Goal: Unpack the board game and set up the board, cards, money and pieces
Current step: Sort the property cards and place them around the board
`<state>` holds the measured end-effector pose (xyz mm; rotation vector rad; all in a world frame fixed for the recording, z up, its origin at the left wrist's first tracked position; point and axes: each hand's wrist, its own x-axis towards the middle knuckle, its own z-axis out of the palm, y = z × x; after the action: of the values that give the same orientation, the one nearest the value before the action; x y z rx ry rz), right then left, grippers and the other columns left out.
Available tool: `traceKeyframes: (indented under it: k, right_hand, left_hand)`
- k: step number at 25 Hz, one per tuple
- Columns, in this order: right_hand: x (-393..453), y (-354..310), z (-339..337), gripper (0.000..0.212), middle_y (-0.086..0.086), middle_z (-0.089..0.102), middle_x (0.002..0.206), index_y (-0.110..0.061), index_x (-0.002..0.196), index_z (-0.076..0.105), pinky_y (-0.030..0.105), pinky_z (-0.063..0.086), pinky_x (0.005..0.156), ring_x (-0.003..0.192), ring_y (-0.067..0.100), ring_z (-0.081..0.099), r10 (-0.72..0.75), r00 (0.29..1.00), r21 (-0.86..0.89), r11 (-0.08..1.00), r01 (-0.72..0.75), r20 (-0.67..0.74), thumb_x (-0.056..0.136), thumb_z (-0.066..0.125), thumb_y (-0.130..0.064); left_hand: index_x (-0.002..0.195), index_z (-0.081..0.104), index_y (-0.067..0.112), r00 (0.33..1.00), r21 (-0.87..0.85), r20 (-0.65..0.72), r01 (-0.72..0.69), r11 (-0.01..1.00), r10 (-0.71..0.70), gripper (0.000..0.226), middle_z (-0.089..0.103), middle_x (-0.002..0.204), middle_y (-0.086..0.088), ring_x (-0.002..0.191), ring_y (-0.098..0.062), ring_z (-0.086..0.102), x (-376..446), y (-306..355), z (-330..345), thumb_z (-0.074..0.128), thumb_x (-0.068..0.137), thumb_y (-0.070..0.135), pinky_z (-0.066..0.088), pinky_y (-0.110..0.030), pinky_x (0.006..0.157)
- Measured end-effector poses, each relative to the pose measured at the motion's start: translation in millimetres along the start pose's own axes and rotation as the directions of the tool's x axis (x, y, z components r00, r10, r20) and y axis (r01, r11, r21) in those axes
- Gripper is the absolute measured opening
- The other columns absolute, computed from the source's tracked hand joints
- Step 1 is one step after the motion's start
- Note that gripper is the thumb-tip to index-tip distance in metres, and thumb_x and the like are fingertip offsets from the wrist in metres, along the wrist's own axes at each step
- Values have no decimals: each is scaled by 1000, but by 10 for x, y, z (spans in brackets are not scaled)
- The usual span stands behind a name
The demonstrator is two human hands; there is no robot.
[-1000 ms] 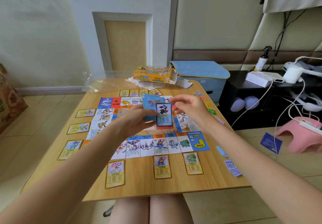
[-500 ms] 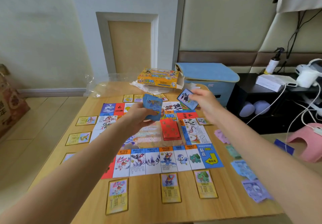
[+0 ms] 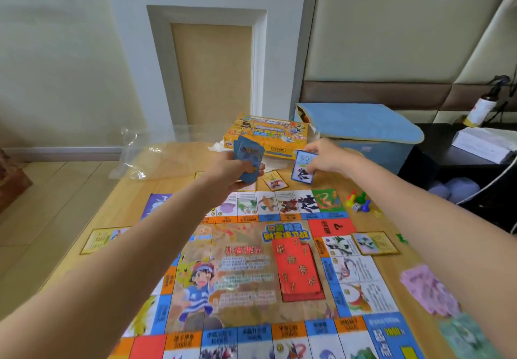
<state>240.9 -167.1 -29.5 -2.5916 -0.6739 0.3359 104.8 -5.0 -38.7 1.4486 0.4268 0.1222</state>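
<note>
Head view: a blue-edged card is pinched by the right hand at one o'clock, just beyond the board.
Left hand: the blue deck is gripped at twelve.
Advice: the card should be laid flat beside its matching square, clear of the yellow card.
Look: dark creature, small text.

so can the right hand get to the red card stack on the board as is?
Probably not yet: the right hand pinches a blue card beyond the board's far edge. The red stack lies uncovered, nearer the person.
</note>
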Motion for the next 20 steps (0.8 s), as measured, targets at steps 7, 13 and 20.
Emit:
traceKeyframes:
  k: [7,13,20]
  right_hand:
    - [310,109,165,39,12,56,124,-16,125,50,38,49,89,111,26,55,-82,982,-104,990,100,173,89,49,-1]
    - [276,294,413,37,8,42,134,-18,121,52,31,42,92,117,23,47,-47,999,-110,993,45,-17,87,57,-5]
    - [101,-44,490,25,1,50,132,-21,114,62,37,25,103,126,26,29,-323,946,-121,939,321,4,92,54,-12]
  left_hand:
    - [122,50,2,999,2,-2,35,999,-35,37,62,110,-16,82,-18,64,272,-145,-66,50,87,-10,54,-25,67]
    - [116,48,5,1000,-26,-6,26,999,-27,32,64,94,-9,80,-17,65,223,-132,-65,48,88,-10,54,-25,70]
    - [114,48,5,999,-20,-43,11,1000,-12,30,63,87,-7,77,-16,63,131,-81,-136,46,88,-12,51,-27,72]
